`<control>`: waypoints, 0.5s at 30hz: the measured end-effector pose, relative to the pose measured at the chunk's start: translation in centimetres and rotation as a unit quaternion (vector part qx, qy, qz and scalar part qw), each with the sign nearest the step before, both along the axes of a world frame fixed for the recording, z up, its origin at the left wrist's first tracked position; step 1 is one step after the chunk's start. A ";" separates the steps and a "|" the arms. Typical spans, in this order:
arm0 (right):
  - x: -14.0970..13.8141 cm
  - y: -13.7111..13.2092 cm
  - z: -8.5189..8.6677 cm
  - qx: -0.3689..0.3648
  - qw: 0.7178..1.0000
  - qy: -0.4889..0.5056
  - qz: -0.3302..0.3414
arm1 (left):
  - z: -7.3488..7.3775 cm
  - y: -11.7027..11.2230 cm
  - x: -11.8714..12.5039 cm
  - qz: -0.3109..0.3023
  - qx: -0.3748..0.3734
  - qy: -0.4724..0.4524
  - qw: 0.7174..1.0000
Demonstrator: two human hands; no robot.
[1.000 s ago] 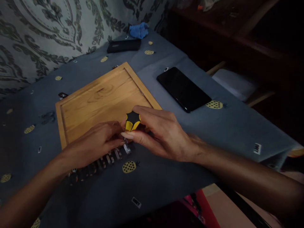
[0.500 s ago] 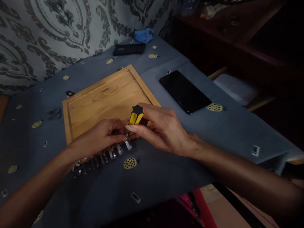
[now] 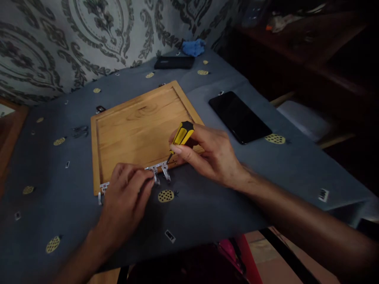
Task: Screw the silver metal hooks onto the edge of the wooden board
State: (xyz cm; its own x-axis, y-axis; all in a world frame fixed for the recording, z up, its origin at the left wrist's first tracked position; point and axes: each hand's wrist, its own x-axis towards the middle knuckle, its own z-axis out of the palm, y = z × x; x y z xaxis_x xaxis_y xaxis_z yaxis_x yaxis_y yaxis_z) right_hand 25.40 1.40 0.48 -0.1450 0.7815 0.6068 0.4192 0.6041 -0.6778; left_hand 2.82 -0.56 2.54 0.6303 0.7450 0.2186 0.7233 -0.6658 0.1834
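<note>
Along the near edge of the wooden board [image 3: 139,128], holding a silvery hook strip [image 3: 160,165] with the left hand [image 3: 124,197]. Doing so with fingers curled and bunched together, with tips at the second hook from the strip's right end. Covering the middle stretch of the strip with that same hand, and leaving its left end in sight by the board's near left corner. Jutting with the hooks past the board's edge, out over the tablecloth [image 3: 207,221].

At the right end of the strip, on the board's near rim, gripping a screwdriver [image 3: 184,134] with the right hand [image 3: 217,156]. Pinching the yellow and black handle between thumb and fingers, tilted with its butt up and to the right, and with the thin shaft slanting down to the strip near the last hook. Perhaps touching a screw there with the tip, but too small and dim to be sure.

To the right of the board, apart from both hands, showing a black phone [image 3: 239,117] flat on the tablecloth. Beyond the board's far edge, showing a flat black case [image 3: 174,62], with a crumpled blue cloth [image 3: 194,47] close behind. At the board's far left corner, poking out with a small dark clip [image 3: 100,109].
</note>
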 end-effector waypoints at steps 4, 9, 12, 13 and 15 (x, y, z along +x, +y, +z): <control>0.0 -0.1 -0.1 -0.013 1.000 -0.007 -0.007 | -2.2 -3.5 0.0 -0.063 0.024 0.046 0.997; -0.2 0.0 -0.3 0.003 1.000 -0.016 -0.018 | -3.6 -5.4 0.8 -0.023 -0.028 0.099 0.994; -0.2 0.1 -0.3 0.006 1.000 -0.012 -0.015 | -3.6 -5.6 1.2 0.018 -0.064 0.149 0.987; -0.2 0.1 -0.3 0.005 1.000 -0.010 -0.011 | -3.6 -5.6 1.4 0.034 -0.075 0.162 0.983; -0.2 0.0 -0.2 0.000 1.000 -0.003 -0.003 | -3.5 -5.6 1.8 0.058 -0.096 0.185 0.976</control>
State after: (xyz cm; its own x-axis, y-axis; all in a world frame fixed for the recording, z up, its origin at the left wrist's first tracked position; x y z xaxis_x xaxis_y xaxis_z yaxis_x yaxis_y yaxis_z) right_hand 25.16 1.41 0.24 -0.1442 0.7830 0.6051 0.4273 0.6008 -0.6756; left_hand 4.62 -6.20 -0.95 0.5491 0.8204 -0.1595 0.8318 -0.5550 0.0089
